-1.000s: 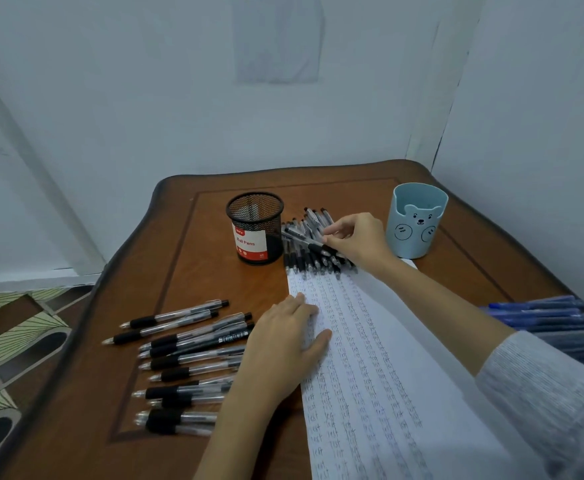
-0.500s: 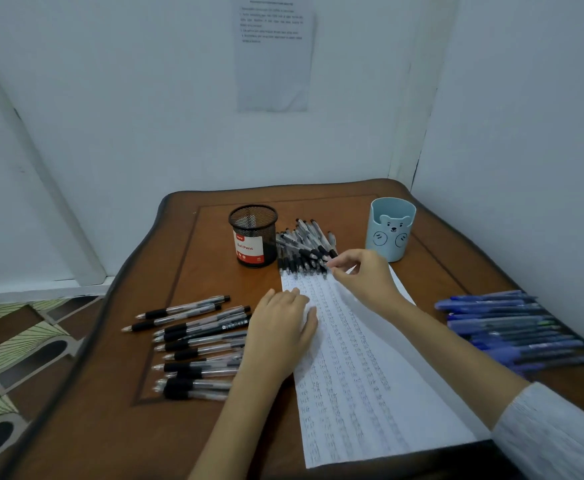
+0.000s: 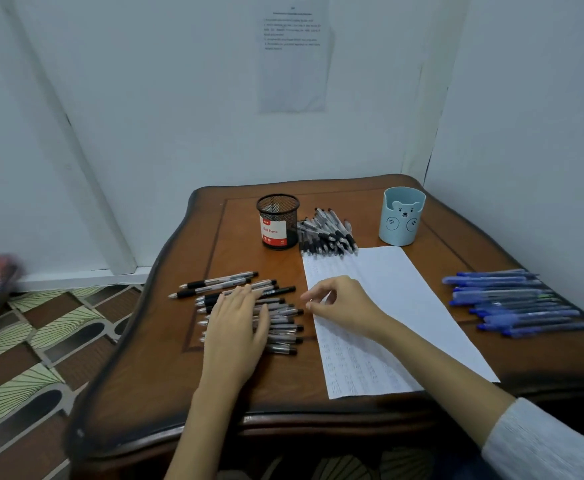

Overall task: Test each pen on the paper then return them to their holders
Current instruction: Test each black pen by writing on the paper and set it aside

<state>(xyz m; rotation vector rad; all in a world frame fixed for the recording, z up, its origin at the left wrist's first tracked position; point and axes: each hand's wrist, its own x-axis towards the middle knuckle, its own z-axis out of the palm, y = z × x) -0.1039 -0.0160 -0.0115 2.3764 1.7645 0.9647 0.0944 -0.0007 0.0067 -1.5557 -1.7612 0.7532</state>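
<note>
The left hand (image 3: 238, 327) lies flat, fingers straight, on the row of black pens (image 3: 221, 281) left of the paper (image 3: 405, 289). The right hand (image 3: 342, 303) hovers over the paper's left edge, fingers loosely curled, holding nothing that shows. It should probably pinch one pen near its grip while the left stops the others rolling, scribble on a bare patch, then drop it in the mesh holder (image 3: 278, 216) at the far side.

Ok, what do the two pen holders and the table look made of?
Black holder: fine see-through mesh, likely metal, matte. Blue holder: smooth, opaque, matte wall with a bear face, probably plastic. Table: brown wood or veneer, glossy, with sheen along its rim.
</note>
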